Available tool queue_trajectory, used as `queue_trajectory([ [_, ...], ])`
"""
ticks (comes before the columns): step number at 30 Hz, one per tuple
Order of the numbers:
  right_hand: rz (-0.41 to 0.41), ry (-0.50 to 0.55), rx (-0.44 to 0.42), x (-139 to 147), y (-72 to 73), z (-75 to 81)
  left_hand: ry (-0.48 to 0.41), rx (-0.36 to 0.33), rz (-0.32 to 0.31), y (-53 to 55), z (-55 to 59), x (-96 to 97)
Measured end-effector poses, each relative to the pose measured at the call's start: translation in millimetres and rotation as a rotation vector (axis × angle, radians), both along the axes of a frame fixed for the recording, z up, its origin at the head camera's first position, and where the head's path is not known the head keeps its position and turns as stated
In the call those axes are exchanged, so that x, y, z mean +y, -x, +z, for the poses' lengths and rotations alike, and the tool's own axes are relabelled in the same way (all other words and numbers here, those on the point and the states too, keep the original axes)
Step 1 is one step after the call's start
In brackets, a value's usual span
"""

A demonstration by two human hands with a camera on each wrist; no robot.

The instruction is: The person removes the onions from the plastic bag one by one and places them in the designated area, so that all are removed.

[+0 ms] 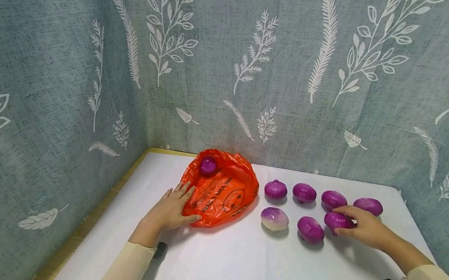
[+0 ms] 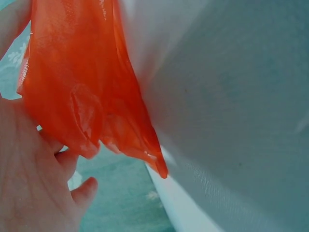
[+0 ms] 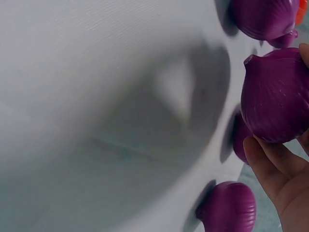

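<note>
An orange-red plastic bag [image 1: 218, 190] lies with its mouth spread wide at the back left of the table, one purple onion [image 1: 207, 166] inside. My left hand [image 1: 172, 206] rests on the bag's left edge, fingers extended and spread, thumb at the front rim. The left wrist view shows the bag's side [image 2: 72, 72] hanging between thumb and fingers. On the right, my right hand [image 1: 358, 226] grips another purple onion [image 3: 275, 94] between thumb and fingers. In the right wrist view this onion is held above the tabletop, its root or stem tip facing the camera side.
Behind the held onion stand several purple onions [image 1: 304, 193] in a row. Left of it are a purple onion [image 1: 310, 230] and a half-white, half-purple turnip-like one [image 1: 275, 219]. A white cloth [image 1: 208, 269] covers the table; leaf-patterned curtains [image 1: 217, 64] enclose the back and sides.
</note>
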State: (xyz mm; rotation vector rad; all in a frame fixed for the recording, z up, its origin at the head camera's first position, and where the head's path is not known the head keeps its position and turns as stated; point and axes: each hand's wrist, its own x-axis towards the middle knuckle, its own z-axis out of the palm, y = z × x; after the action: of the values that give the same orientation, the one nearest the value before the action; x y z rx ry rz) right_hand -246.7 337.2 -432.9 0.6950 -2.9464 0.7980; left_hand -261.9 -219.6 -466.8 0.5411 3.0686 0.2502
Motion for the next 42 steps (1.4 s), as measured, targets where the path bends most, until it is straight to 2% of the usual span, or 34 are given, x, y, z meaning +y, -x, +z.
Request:
queue_trajectory([
  [9,-0.011,0.005,0.015,10,-3.2,-7.2,0.008,-0.010,-0.003,0.9,-0.3,1.8],
  [25,-0.041,0.086,-0.038,19,-15.3,-21.4,0.011,0.011,-0.033,3.3,2.0,4.3],
  [32,-0.071,0.085,-0.082,23,-21.8,-21.8,0.016,-0.005,-0.025,4.0,0.2,4.6],
  [42,-0.073,0.088,-0.099,21,-26.7,-21.8,0.010,0.001,-0.043,3.5,1.2,5.3],
])
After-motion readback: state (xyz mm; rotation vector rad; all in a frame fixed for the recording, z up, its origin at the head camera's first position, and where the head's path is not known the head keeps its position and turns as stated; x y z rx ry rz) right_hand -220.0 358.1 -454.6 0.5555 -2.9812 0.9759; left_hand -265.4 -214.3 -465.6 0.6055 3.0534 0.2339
